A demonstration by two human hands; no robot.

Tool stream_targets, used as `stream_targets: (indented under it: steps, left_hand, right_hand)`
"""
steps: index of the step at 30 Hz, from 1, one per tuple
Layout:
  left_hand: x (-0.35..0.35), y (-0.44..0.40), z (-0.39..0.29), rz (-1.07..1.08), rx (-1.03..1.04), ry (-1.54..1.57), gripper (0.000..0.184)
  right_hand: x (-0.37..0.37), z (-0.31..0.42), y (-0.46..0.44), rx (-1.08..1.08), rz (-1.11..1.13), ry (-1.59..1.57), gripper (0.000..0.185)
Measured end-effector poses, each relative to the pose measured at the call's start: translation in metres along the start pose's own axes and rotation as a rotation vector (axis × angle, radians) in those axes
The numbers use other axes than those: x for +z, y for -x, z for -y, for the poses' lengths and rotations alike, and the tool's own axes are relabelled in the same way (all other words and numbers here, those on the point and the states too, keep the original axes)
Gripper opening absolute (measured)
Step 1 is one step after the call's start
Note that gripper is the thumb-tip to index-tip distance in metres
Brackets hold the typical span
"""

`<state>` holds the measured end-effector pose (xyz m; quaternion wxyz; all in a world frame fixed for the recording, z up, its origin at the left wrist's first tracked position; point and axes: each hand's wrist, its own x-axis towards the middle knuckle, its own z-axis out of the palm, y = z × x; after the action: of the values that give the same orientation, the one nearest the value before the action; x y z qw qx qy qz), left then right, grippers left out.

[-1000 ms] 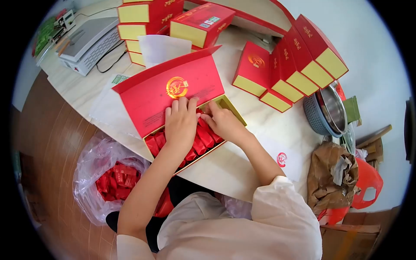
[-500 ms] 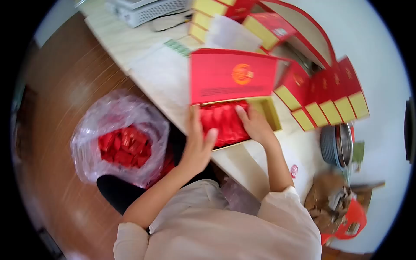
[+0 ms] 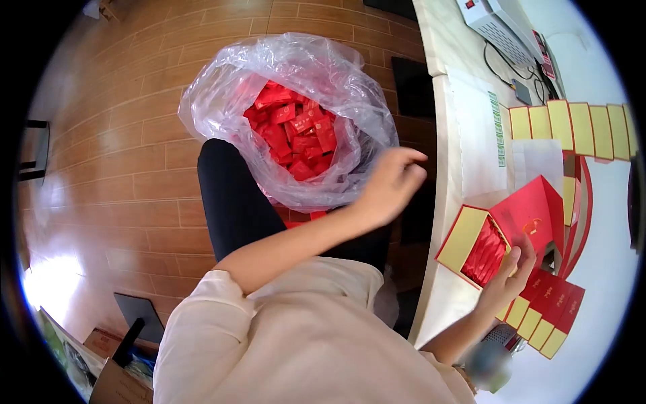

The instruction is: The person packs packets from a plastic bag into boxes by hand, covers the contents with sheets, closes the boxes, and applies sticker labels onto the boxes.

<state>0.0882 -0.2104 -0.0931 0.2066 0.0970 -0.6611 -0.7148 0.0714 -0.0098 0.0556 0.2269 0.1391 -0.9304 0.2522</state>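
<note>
My left hand (image 3: 389, 185) hovers between the plastic bag and the table edge, fingers loosely bent and partly apart, with nothing visible in it. Beside it, the clear plastic bag (image 3: 367, 87) stands open, showing many small red packets (image 3: 299, 131). My right hand (image 3: 508, 276) is at the near side of an open gift box (image 3: 464, 236), its fingers apart by the raised red lid (image 3: 531, 209). Inside the box, a row of red packets (image 3: 486, 256) is packed close together. Whether the right fingers touch the box is hard to tell.
Red and yellow boxes (image 3: 582, 128) line the back of the table (image 3: 441, 195), with more boxes (image 3: 548, 313) at the right. A white machine (image 3: 501, 30) with cables stands at the far end. White sheets (image 3: 481, 135) lie nearby. My knee (image 3: 232, 182) is beside the bag.
The view has swung left toward the bag. My left hand has left the box and moved toward the bag. My right hand has come off the packets to the box's edge.
</note>
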Motion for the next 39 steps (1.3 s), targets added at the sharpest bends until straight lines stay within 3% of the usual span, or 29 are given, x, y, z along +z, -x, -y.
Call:
stream_targets:
  steps: [3,4,5,7,10,13,15,16,19,22,24,26,27,29,30,32,34,35,36,38,39]
  left_hand:
    - [-0.077,0.006,0.056,-0.255,-0.139,0.065,0.022]
    - [-0.100,0.010,0.066,-0.301,-0.210,0.132,0.021]
    - [-0.126,0.016,0.084,-0.336,-0.221,0.130,0.021]
    - [-0.168,0.031,0.110,-0.415,-0.333,0.172,0.026]
    - [-0.225,0.044,0.134,-0.625,-0.476,0.202,0.025]
    - [-0.268,0.048,0.140,-0.770,-0.564,0.219,0.029]
    - [-0.286,0.045,0.141,-0.832,-0.567,0.263,0.031]
    - [-0.288,0.040,0.143,-0.838,-0.581,0.268,0.031]
    - [-0.289,0.018,0.145,-0.795,-0.610,0.421,0.029]
    - [-0.290,0.004,0.149,-0.799,-0.649,0.485,0.024]
    - [-0.289,0.002,0.154,-0.798,-0.676,0.507,0.024]
    - [-0.287,-0.001,0.153,-0.763,-0.729,0.560,0.025]
    - [-0.288,-0.001,0.153,-0.763,-0.730,0.560,0.025]
    - [-0.288,-0.004,0.152,-0.752,-0.771,0.573,0.026]
    - [-0.287,-0.003,0.154,-0.750,-0.766,0.578,0.026]
    - [-0.285,0.003,0.162,-0.750,-0.764,0.587,0.033]
    - [-0.282,0.004,0.170,-0.739,-0.756,0.550,0.043]
    - [-0.280,0.004,0.171,-0.730,-0.753,0.507,0.054]
    - [-0.278,0.001,0.167,-0.728,-0.747,0.511,0.054]
    - [-0.270,-0.009,0.156,-0.597,-0.782,0.424,0.073]
    - [-0.267,-0.010,0.154,-0.582,-0.778,0.428,0.073]
  right_hand:
    - [0.067,0.055,0.013,-0.217,0.151,-0.342,0.020]
    - [0.101,0.081,0.019,-0.083,0.333,-0.522,0.017]
    - [0.136,0.094,0.024,0.007,0.489,-0.492,0.016]
    - [0.228,0.087,0.037,-0.144,0.646,-0.490,0.014]
    - [0.342,0.083,0.078,-0.021,0.924,-0.514,0.018]
    - [0.430,0.070,0.122,-0.005,1.105,-0.409,0.032]
    - [0.462,0.075,0.147,-0.186,1.145,-0.221,0.063]
    - [0.474,0.078,0.153,-0.184,1.159,-0.212,0.063]
    - [0.499,0.089,0.168,-0.140,1.323,-0.037,0.117]
    - [0.510,0.106,0.185,-0.191,1.308,0.103,0.122]
    - [0.515,0.108,0.188,-0.138,1.377,0.126,0.113]
    - [0.523,0.108,0.190,-0.197,1.205,0.134,0.086]
    - [0.527,0.109,0.182,-0.197,1.206,0.134,0.086]
    - [0.535,0.108,0.153,0.053,1.335,0.080,0.057]
    - [0.543,0.090,0.153,-0.056,1.186,-0.021,0.042]
    - [0.547,0.065,0.130,0.225,1.367,-0.400,0.033]
    - [0.510,0.086,0.089,0.513,1.542,-0.636,0.023]
    - [0.492,0.094,0.074,0.579,1.613,-0.755,0.018]
    - [0.479,0.099,0.068,0.573,1.609,-0.754,0.018]
    - [0.455,0.104,0.058,0.861,1.871,-1.051,0.017]
    - [0.440,0.112,0.056,0.926,1.935,-1.019,0.018]
